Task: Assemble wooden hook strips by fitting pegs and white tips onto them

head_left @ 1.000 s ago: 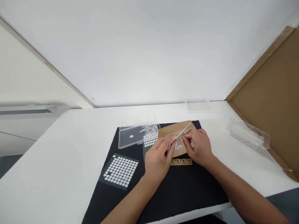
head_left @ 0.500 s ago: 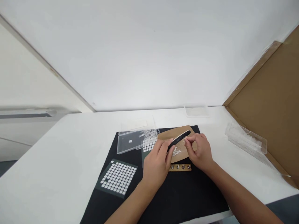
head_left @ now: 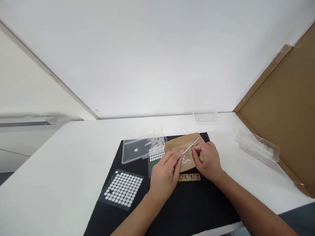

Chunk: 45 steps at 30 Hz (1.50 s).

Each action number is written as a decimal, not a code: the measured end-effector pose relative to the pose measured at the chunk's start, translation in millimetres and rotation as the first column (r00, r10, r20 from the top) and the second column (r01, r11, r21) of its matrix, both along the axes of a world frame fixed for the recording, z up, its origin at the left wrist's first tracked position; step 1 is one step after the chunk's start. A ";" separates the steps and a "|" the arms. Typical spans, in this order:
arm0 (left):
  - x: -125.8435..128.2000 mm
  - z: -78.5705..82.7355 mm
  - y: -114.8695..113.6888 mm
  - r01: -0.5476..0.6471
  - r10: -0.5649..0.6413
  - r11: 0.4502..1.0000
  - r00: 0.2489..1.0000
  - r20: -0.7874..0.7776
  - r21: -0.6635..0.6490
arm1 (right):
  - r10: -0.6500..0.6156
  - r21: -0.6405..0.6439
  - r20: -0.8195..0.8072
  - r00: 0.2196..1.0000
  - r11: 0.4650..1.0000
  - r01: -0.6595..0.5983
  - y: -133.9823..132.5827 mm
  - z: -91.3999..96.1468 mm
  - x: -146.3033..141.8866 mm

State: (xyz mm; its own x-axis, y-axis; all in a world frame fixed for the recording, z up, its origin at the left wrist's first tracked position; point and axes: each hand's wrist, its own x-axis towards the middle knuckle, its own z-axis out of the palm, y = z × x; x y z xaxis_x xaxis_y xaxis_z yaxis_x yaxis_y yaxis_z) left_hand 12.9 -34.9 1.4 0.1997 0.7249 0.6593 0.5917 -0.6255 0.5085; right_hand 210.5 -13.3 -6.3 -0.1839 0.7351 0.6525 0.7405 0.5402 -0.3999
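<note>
My left hand (head_left: 164, 170) is closed around a nail file (head_left: 192, 144), which slants up to the right and shows its thin pale edge. Close to the file's right side, the thumb and fingers of my right hand (head_left: 207, 160) are pinched together. Whatever sits in that pinch is too small to make out. Beneath both hands lies brown paper (head_left: 173, 144) with a scatter of small white pieces (head_left: 185, 160). A gold-coloured strip with several metal clips (head_left: 192, 177) lies just in front of the paper, partly hidden by my left hand.
A black mat (head_left: 194, 209) covers the middle of the white table (head_left: 59, 164). On it are a sheet of white ovals (head_left: 121, 189), a second such sheet (head_left: 154, 165), and an open clear case (head_left: 130, 154) holding slender clear pieces. Clear boxes (head_left: 258, 147) stand by the cardboard (head_left: 278, 108) at right.
The nail file has turned in my left hand, from its black face to its thin edge. My right fingers have shifted slightly down and left, still pinched.
</note>
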 end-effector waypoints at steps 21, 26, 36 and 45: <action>3.1 -3.3 2.2 -0.002 0.002 1.000 0.995 0.096 0.002 | 0.016 0.077 0.086 0.996 0.997 -0.022 1.9 -3.4 -13.1; 3.8 -0.5 1.1 -0.004 0.003 1.000 0.994 0.106 0.010 | -0.080 0.122 0.052 0.995 0.990 0.073 4.7 -2.8 -14.7; 4.7 0.1 -1.3 -0.053 0.053 0.999 0.994 0.100 0.001 | -0.096 0.149 0.048 0.994 0.985 0.088 5.7 1.0 -16.0; 5.5 1.5 -3.0 -0.063 0.063 0.998 0.992 0.111 -0.004 | -0.039 0.087 0.050 0.998 0.996 0.034 3.2 5.9 -16.8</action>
